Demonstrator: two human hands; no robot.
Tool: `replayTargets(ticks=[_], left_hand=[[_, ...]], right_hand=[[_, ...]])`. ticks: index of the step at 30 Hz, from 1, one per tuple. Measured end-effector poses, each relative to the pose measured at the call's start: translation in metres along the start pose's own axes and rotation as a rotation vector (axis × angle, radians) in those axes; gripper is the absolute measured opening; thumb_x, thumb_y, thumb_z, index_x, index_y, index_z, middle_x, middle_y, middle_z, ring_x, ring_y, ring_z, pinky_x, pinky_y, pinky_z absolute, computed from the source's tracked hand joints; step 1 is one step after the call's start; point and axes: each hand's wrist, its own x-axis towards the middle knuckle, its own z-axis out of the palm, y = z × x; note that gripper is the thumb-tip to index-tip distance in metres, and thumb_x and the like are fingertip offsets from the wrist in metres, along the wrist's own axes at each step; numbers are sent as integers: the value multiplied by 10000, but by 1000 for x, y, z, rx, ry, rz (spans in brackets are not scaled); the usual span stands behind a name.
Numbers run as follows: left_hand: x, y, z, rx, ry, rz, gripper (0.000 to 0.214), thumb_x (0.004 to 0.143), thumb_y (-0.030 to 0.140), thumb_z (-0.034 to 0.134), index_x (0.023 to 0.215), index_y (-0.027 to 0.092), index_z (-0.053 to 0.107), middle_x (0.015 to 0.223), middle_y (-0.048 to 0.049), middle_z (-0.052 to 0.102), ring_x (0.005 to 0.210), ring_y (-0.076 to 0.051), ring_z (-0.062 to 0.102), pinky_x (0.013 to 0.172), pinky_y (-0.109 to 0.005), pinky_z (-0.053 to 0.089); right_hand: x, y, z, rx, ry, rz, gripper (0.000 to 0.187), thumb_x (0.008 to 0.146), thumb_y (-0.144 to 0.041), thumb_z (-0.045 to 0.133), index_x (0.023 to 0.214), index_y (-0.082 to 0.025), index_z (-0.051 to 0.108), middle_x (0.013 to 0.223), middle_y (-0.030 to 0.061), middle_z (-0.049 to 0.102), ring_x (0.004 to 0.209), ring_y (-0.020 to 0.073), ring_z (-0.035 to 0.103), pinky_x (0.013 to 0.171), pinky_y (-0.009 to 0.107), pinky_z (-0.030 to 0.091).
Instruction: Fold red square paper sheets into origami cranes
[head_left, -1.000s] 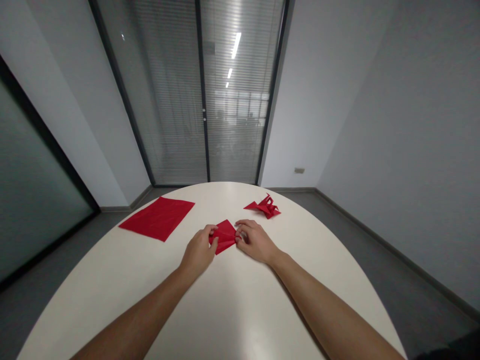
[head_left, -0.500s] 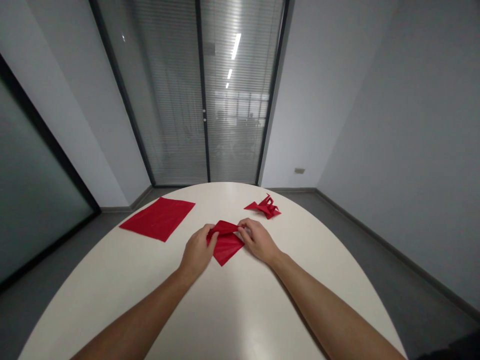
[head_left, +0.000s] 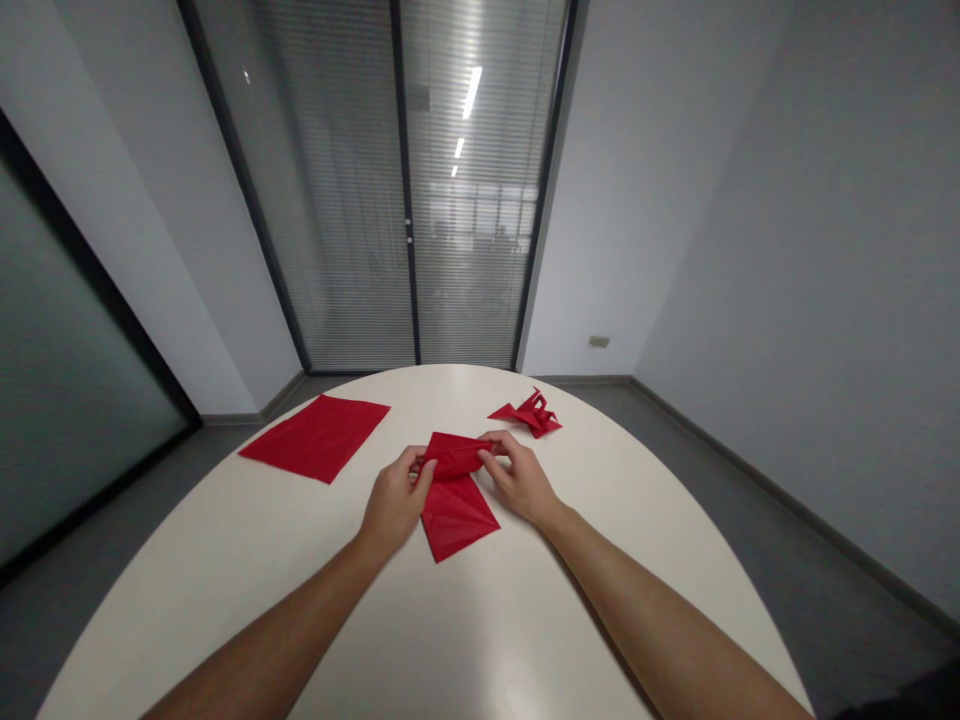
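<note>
Left hand (head_left: 394, 500): fingers curled, thumb and fingertips pinching the left end of the raised top fold of the red paper (head_left: 457, 515). Knuckles face the camera. The forearm runs back toward 7 o'clock.

Right hand (head_left: 521, 482): also pinching, thumb and forefinger closed on the right end of the same fold. The other fingers are bent loosely behind. The forearm runs back toward 5 o'clock.

The red paper sits between the two hands, just ahead of the wearer at the middle of the table (head_left: 450, 640). Its top edge is lifted off the surface and held level by both pinches. The lower part hangs and spreads down into a point at 6 o'clock, which rests on or just above the tabletop; cannot tell which. Creases are visible across the lower flap.

From the held paper outward:
- 10 o'clock, well apart: flat red sheet (head_left: 315, 435), unfolded, lying flush on the table near its left edge.
- 1 o'clock, near the right hand but not touching it: small folded red figure (head_left: 527, 412), with pointed flaps standing up.

The table is oval, cream-white and glossy.

Beyond the table at 12 o'clock: glass doors (head_left: 360, 200) with dark frames and closed slatted blinds, ceiling lights reflected in them. At 1 o'clock, low on the grey wall: a small outlet plate (head_left: 598, 341).
</note>
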Motion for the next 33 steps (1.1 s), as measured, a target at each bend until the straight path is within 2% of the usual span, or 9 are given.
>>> replayTargets(ticks=[4, 7, 14, 23, 28, 33], left_hand=[[0, -2, 1, -9, -15, -13, 222, 955, 353, 522, 1058, 190, 633, 980, -77, 743, 860, -209, 713, 783, -311, 555], [0, -3, 1, -3, -8, -2, 217, 953, 347, 520, 1049, 190, 636, 980, -79, 743, 863, -208, 711, 785, -312, 556], [1, -3, 2, -85, -20, -32, 218, 930, 344, 546, 1054, 183, 626, 970, -74, 736, 858, -197, 711, 776, -307, 563], [2, -8, 4, -108, -19, -37, 204, 895, 305, 568, 1048, 179, 616, 947, -74, 719, 846, -192, 700, 762, -309, 574], [2, -8, 4, -106, -17, -39, 187, 892, 280, 548, 1029, 183, 630, 981, -79, 716, 845, -192, 701, 709, -288, 577], [3, -11, 5, -61, -20, -43, 205, 875, 260, 554, 1049, 184, 633, 945, -71, 715, 856, -196, 697, 747, -302, 567]], right_hand=[[1, 5, 2, 15, 34, 32, 168, 980, -346, 534, 1074, -218, 590, 898, 35, 661, 813, 183, 623, 689, 289, 508], [0, 5, 2, 18, 34, 41, 178, 980, -356, 530, 1077, -217, 586, 878, 33, 647, 802, 185, 612, 661, 284, 491], [1, 7, 2, 67, 67, 47, 285, 969, -359, 548, 1216, -216, 552, 819, 5, 592, 746, 168, 582, 643, 272, 469], [2, 9, 2, 74, 140, 40, 168, 960, -365, 546, 1038, -216, 546, 890, 46, 619, 831, 200, 599, 631, 277, 471], [2, 8, 2, 70, 126, 54, 144, 963, -356, 537, 1021, -224, 530, 749, -13, 553, 684, 168, 542, 595, 269, 421], [3, 9, 1, 57, 150, 50, 123, 961, -344, 527, 986, -225, 517, 688, -41, 499, 624, 152, 479, 585, 264, 387]])
